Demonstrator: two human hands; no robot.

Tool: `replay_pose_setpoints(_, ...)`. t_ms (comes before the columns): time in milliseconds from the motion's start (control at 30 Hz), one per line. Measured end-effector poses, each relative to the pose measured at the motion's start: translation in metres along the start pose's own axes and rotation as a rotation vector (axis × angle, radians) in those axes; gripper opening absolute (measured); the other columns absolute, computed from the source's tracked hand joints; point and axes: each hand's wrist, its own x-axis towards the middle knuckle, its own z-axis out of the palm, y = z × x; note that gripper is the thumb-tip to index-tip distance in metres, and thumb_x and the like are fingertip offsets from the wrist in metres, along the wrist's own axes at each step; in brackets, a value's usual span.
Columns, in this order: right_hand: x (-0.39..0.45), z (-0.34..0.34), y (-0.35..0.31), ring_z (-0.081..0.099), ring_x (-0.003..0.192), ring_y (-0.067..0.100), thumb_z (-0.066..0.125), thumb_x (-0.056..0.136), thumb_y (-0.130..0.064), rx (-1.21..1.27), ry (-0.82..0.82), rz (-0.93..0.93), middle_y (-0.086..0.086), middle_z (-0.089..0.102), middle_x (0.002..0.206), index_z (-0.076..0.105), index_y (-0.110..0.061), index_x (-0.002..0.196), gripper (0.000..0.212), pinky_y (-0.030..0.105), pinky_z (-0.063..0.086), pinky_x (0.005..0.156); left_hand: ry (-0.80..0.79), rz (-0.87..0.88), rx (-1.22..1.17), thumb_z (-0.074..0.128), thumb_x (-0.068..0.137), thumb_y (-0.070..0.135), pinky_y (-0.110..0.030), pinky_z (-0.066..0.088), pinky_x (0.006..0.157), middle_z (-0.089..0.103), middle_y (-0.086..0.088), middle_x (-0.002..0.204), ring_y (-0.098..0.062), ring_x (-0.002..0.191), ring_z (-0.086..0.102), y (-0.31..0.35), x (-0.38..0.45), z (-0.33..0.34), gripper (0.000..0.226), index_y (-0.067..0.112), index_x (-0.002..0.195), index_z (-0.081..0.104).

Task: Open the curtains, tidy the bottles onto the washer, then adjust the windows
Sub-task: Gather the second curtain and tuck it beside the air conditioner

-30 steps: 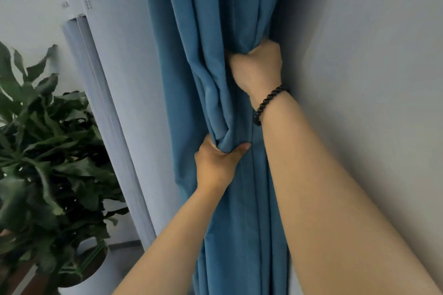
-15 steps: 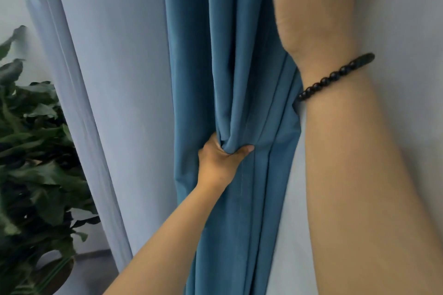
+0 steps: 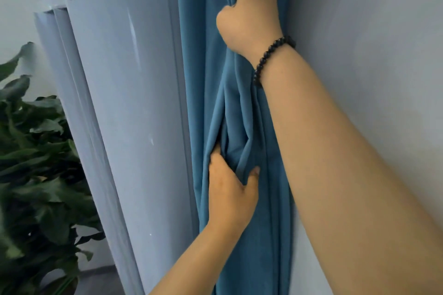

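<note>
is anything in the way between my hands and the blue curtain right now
Nothing visible. The left hand grips a gathered fold of the blue curtain low down, and the right hand grips it higher up, beside the wall.

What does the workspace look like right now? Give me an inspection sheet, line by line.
Surface: nothing seen; no table or washer in view.
Job's things: blue curtain bunched against the grey wall; bottles and windows not in view.
Clutter: nothing seen.
Grippers: left hand grips a low fold of the curtain; right hand grips the gathered curtain higher up, beaded bracelet on its wrist.
Cables: nothing seen.
Surroundings: tall white standing unit left of the curtain; leafy potted plant at far left.
</note>
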Motion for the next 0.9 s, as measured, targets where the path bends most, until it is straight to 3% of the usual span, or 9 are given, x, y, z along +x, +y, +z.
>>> replay_pose_setpoints(67, 0.001, 0.008, 0.002, 0.030, 0.138, 0.037, 0.044, 0.067, 0.008, 0.058, -0.016, 0.025, 0.014, 0.028, 0.150, 0.023, -0.009, 0.143, 0.081, 0.060, 0.041, 0.100, 0.117, 0.212, 0.071, 0.073, 0.083, 0.021, -0.017, 0.024, 0.114, 0.021, 0.020, 0.147, 0.000, 0.141, 0.021, 0.001, -0.001, -0.008, 0.089, 0.032, 0.148, 0.013)
replay_pose_setpoints(167, 0.003, 0.014, 0.002, 0.010, 0.146, 0.031, 0.047, 0.071, 0.014, 0.051, -0.063, 0.062, 0.010, 0.007, 0.159, 0.000, -0.012, 0.152, 0.097, 0.059, 0.024, 0.112, 0.322, 0.468, 0.187, 0.077, 0.080, 0.018, -0.021, 0.017, 0.118, 0.010, -0.005, 0.156, -0.008, 0.147, 0.010, 0.003, 0.008, -0.016, 0.096, 0.015, 0.150, 0.011)
replay_pose_setpoints(300, 0.002, 0.022, -0.005, -0.002, 0.148, 0.028, 0.046, 0.072, 0.019, 0.061, -0.060, 0.060, 0.007, -0.004, 0.161, -0.005, -0.015, 0.152, 0.100, 0.058, 0.013, 0.116, 0.218, 0.206, 0.157, 0.081, 0.066, 0.048, -0.041, 0.014, 0.121, -0.007, 0.010, 0.160, -0.007, 0.148, -0.004, 0.014, 0.039, -0.031, 0.127, 0.027, 0.151, -0.010)
replay_pose_setpoints(400, 0.006, 0.028, -0.005, -0.007, 0.147, 0.028, 0.043, 0.071, 0.022, 0.065, -0.084, 0.089, 0.005, -0.008, 0.161, -0.008, -0.016, 0.151, 0.102, 0.058, 0.008, 0.117, 0.111, 0.048, 0.093, 0.085, 0.051, 0.061, -0.043, 0.024, 0.118, -0.001, 0.024, 0.157, -0.004, 0.147, 0.008, 0.012, 0.064, -0.036, 0.141, 0.038, 0.148, -0.015)
replay_pose_setpoints(500, 0.010, 0.032, 0.001, -0.008, 0.147, 0.028, 0.042, 0.070, 0.023, 0.059, -0.089, 0.108, 0.005, -0.010, 0.161, -0.009, -0.018, 0.151, 0.104, 0.058, 0.006, 0.117, 0.053, -0.021, 0.105, 0.085, 0.050, 0.061, -0.044, 0.037, 0.111, 0.013, 0.017, 0.158, -0.010, 0.142, 0.027, 0.009, 0.082, -0.032, 0.141, 0.041, 0.146, -0.016)
replay_pose_setpoints(633, 0.015, 0.037, 0.016, -0.009, 0.147, 0.028, 0.039, 0.067, 0.025, 0.032, -0.088, 0.158, 0.003, -0.011, 0.161, -0.009, -0.020, 0.151, 0.107, 0.057, 0.005, 0.117, -0.001, -0.090, 0.183, 0.077, 0.075, 0.044, -0.035, 0.053, 0.081, 0.055, 0.010, 0.116, -0.014, 0.097, 0.057, 0.001, 0.098, -0.022, 0.105, 0.027, 0.150, 0.006)
replay_pose_setpoints(733, 0.019, 0.042, 0.030, -0.009, 0.147, 0.027, 0.040, 0.067, 0.025, 0.037, -0.096, 0.190, 0.001, -0.013, 0.160, -0.011, -0.021, 0.151, 0.108, 0.057, 0.006, 0.116, -0.013, -0.046, 0.380, 0.065, 0.089, 0.031, -0.042, 0.056, 0.071, 0.064, -0.003, 0.096, -0.025, 0.085, 0.063, -0.009, 0.112, -0.015, 0.035, 0.013, 0.113, 0.046)
replay_pose_setpoints(800, 0.023, 0.046, 0.040, -0.007, 0.148, 0.025, 0.041, 0.066, 0.024, 0.040, -0.096, 0.194, 0.001, -0.011, 0.161, -0.011, -0.022, 0.151, 0.109, 0.055, 0.008, 0.116, -0.031, -0.013, 0.454, 0.060, 0.092, 0.024, -0.044, 0.055, 0.068, 0.062, -0.008, 0.087, -0.029, 0.079, 0.061, -0.016, 0.119, -0.010, 0.021, 0.011, 0.093, 0.043)
replay_pose_setpoints(900, 0.029, 0.052, 0.053, -0.003, 0.148, 0.025, 0.041, 0.066, 0.023, 0.055, -0.093, 0.185, 0.004, -0.007, 0.161, -0.010, -0.019, 0.151, 0.108, 0.053, 0.010, 0.118, -0.058, 0.026, 0.516, 0.056, 0.094, 0.019, -0.043, 0.054, 0.063, 0.057, -0.009, 0.080, -0.030, 0.073, 0.058, -0.022, 0.129, -0.002, 0.021, 0.011, 0.087, 0.037)
